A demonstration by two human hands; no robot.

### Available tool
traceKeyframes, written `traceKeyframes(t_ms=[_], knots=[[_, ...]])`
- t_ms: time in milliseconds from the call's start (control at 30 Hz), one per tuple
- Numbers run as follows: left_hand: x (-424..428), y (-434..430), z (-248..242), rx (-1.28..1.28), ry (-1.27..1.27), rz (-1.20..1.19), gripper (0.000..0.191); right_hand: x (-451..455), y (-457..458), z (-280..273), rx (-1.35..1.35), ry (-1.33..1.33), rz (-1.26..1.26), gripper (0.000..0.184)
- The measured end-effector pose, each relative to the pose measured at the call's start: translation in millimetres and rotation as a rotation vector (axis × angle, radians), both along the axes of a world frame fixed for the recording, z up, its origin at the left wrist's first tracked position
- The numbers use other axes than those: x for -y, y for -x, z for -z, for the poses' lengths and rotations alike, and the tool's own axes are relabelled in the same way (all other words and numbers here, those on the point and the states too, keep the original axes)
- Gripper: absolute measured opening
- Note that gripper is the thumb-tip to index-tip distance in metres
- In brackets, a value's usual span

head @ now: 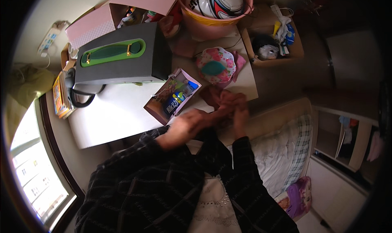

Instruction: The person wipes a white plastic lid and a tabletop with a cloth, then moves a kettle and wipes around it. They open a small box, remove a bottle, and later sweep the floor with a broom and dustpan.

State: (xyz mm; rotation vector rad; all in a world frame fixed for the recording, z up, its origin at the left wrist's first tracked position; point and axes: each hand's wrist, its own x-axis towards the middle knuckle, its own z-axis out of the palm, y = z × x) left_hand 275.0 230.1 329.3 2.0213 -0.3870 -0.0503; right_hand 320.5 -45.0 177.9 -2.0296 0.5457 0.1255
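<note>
Both hands hold a reddish-brown cloth (214,99) above the table's near edge, blurred by motion. My left hand (191,122) grips its lower left part. At its right end, my right hand (240,105) is closed on the bunched cloth. Just left of the cloth a pink paper gift bag (157,110) lies open on the table, with a blue-labelled bottle (174,102) inside. Beyond the hands is a flower-patterned scalloped dish (216,53) with a teal object (212,68) in it, and a pink cloth (239,63) lies against its right side.
A grey box with a green handle (116,67) stands on the white table (107,119). Behind are a pink box (92,27) and a pink bucket (208,27) holding a soccer ball (214,1). A cardboard box (275,61) stands right, a bed (272,156) lower right, and books (61,95) left.
</note>
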Motion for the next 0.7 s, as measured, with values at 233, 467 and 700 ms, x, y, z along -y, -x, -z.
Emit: traceKeyframes(t_ms=[233,467,700], knots=[[-50,-20,26,-0.349,-0.495,-0.262,0.063,7,-61,-36,-0.106,-0.932,0.164,0.027],[-49,-45,48,-0.26,-0.651,-0.226,0.073,-31,-66,-34,-0.034,-0.104,-0.423,0.048],[-55,-31,-21,-0.172,-0.695,-0.262,0.083,-29,-68,-44,0.079,0.598,-0.524,0.05]])
